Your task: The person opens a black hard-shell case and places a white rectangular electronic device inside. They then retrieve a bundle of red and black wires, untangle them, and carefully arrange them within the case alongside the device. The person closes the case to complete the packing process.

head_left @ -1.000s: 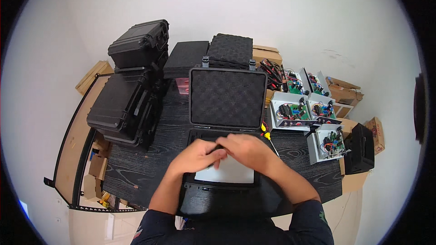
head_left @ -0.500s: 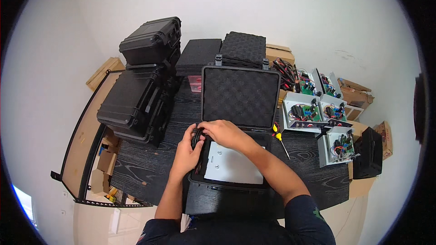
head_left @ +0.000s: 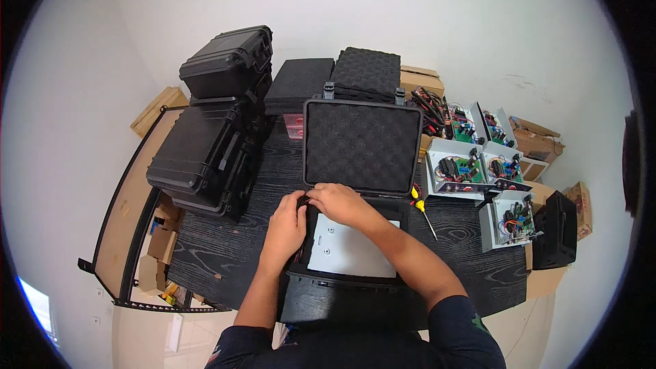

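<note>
An open black hard case (head_left: pixel 343 280) lies before me, its raised lid (head_left: pixel 362 145) lined with bumpy dark foam. Inside it, a light grey metal plate (head_left: pixel 352 249) sits in the foam. A coiled black cable (head_left: pixel 298 254) runs along the case's left side, mostly covered by my hands. My left hand (head_left: pixel 287 227) has its fingers closed on the cable at the back left corner. Beside it, my right hand (head_left: pixel 339 203) grips the same cable with bent fingers; the fingertips are partly hidden.
Closed black cases (head_left: pixel 198 150) are stacked at left. Foam sheets (head_left: pixel 367 72) lie behind the lid. A yellow-handled screwdriver (head_left: pixel 425 215) rests right of the case. Several grey housings with circuit boards (head_left: pixel 459 167) and a bundle of cables (head_left: pixel 429 109) stand farther right.
Both hands have pressed the cable lower into the back left corner of the case. The loop that showed between them is now mostly covered.
</note>
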